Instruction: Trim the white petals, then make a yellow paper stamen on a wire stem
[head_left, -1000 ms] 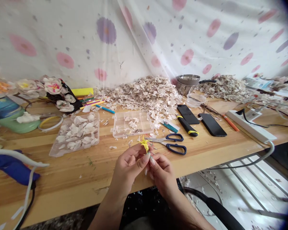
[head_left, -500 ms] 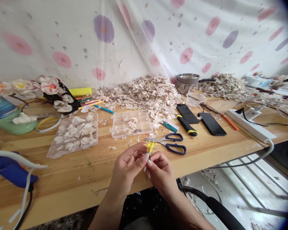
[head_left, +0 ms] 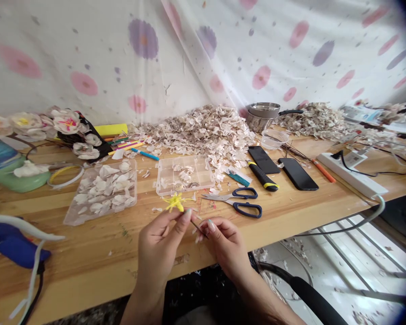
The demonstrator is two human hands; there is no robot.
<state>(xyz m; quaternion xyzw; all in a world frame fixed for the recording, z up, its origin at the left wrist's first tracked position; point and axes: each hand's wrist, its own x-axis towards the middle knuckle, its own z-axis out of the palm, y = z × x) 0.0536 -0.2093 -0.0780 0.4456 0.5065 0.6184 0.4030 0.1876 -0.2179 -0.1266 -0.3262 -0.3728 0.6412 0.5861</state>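
Between my hands runs a thin dark stem [head_left: 196, 225], tilted, with a spiky yellow flower centre [head_left: 174, 202] at its upper left end. My left hand [head_left: 165, 239] pinches the stem just below the yellow strands. Lower down, my right hand [head_left: 225, 241] is closed on the same stem with thumb and fingers. Just beyond my hands lie scissors [head_left: 235, 200] with dark blue handles, blades pointing left. A divided clear plastic box [head_left: 159, 178] holding a few pale petals sits past the yellow piece.
A petal-filled clear tray [head_left: 69, 214] lies to the left, near a blue tool [head_left: 16, 246] with a cable. Behind are a large heap of pale petals [head_left: 206, 131], a yellow-black knife [head_left: 263, 176], two phones [head_left: 297, 174] and a white power strip [head_left: 352, 176].
My left hand has moved left with the yellow piece, which now leans left. My hands are farther apart, and the dark stem shows between them.
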